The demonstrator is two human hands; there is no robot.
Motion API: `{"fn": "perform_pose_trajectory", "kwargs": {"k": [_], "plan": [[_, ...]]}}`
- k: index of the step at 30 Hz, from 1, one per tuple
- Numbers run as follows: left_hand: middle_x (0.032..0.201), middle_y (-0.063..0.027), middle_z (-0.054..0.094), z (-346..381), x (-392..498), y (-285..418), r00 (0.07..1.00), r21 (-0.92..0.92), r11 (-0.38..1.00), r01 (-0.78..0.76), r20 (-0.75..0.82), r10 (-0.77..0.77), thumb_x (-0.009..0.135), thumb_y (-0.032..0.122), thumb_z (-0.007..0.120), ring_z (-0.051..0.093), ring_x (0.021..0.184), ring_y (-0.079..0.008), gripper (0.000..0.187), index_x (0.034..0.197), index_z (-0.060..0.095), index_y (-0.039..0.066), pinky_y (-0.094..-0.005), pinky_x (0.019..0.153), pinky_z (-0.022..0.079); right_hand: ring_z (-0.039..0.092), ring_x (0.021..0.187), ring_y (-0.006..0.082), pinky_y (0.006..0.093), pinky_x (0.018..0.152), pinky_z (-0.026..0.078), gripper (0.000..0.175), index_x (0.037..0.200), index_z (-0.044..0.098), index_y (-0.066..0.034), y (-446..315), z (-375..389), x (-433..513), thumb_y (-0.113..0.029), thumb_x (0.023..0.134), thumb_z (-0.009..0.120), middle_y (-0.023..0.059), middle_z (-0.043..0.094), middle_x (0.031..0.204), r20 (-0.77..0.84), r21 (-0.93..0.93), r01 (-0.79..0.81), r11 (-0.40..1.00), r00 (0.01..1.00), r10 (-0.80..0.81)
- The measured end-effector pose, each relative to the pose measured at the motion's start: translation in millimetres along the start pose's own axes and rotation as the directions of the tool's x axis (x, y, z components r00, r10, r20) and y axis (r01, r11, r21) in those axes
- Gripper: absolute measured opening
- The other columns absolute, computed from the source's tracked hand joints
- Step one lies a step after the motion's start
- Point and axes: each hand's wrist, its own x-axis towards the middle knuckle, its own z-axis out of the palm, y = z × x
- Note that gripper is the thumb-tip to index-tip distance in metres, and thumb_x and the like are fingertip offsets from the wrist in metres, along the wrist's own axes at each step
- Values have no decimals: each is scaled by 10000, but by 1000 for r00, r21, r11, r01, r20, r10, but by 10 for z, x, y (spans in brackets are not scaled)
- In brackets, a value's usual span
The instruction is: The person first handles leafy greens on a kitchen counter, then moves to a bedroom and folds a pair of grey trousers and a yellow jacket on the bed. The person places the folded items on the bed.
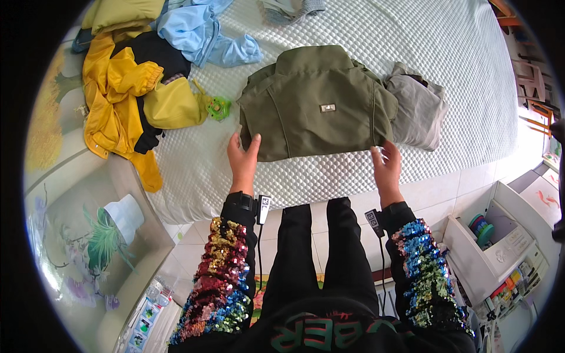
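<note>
A folded olive green jacket (318, 106) lies before me on a bed, its collar towards the far side. A small metal piece (327, 107) sits on the cloth. My left hand (243, 156) is at the jacket's near left corner, thumb over the fabric and fingers beside the edge. At the near right corner is my right hand (388, 165), with thumb and fingers apart against the hem. How firmly either hand grips the cloth cannot be made out. Against the jacket's right side rests a folded grey garment (417, 108).
A white quilted cover (468, 88) spreads over the bed. On the left lie a yellow jacket (119, 97), a yellow-green cloth item (172, 103), a green plastic object (218, 108) and a light blue garment (198, 35). A white drawer unit (479, 251) stands low on the right.
</note>
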Motion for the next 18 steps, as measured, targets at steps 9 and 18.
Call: {"fn": "perform_pose_trajectory", "kwargs": {"k": [9, 18], "plan": [[1290, -121, 583, 109, 263, -43, 900, -375, 864, 337, 399, -177, 859, 216, 745, 562, 1150, -201, 620, 1346, 461, -43, -335, 960, 457, 626, 829, 168, 300, 729, 505, 424, 1096, 571, 93, 337, 118, 538, -211, 853, 740, 123, 668, 1003, 129, 486, -309, 818, 950, 283], [1133, -64, 678, 371, -653, 1481, 829, -462, 875, -144, 427, 362, 934, 95, 631, 610, 1011, -123, 266, 1169, 639, -27, -283, 884, 482, 594, 807, 95, 256, 737, 470, 135, 1012, 670, 24, -897, -537, 192, 5, 885, 627, 8, 677, 913, 237, 750, -72, 658, 957, -166]]}}
